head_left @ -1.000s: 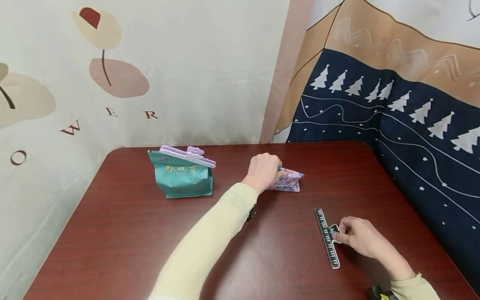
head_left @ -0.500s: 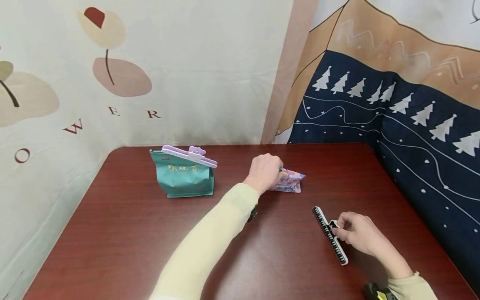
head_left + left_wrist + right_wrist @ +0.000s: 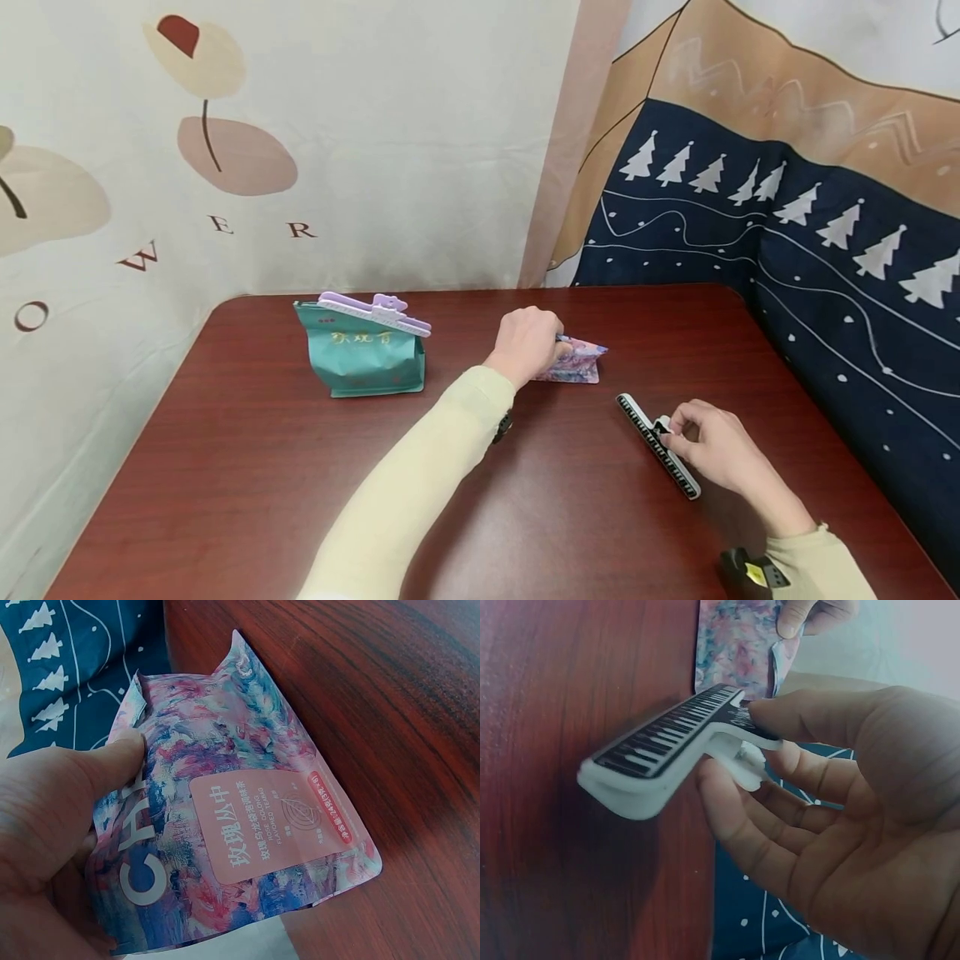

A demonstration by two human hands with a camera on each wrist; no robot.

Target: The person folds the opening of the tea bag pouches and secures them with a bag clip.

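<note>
My left hand point(image 3: 527, 343) pinches the top edge of a pink and blue tea bag pouch point(image 3: 225, 787) at the back of the table, thumb on the near face. In the head view that hand hides much of the pouch point(image 3: 581, 362). At the right, my right hand point(image 3: 712, 442) holds a long bag clip point(image 3: 656, 446) by its handle, between thumb and fingers. The clip has a black and white piano-key print, shown closely in the right wrist view on the clip's bar point(image 3: 660, 735). Its long jaws look closed, and nothing is between them.
A teal pouch point(image 3: 367, 358) stands at the back left of the brown table point(image 3: 247, 500), with a purple clip point(image 3: 378, 312) across its top. Printed curtains point(image 3: 412, 167) hang behind the table, and a navy tree-patterned cloth point(image 3: 862, 333) borders its right side.
My right hand has lifted the piano-print clip slightly and moved it toward the back, turning it so its bar tilts. The left hand keeps its hold on the pouch.
</note>
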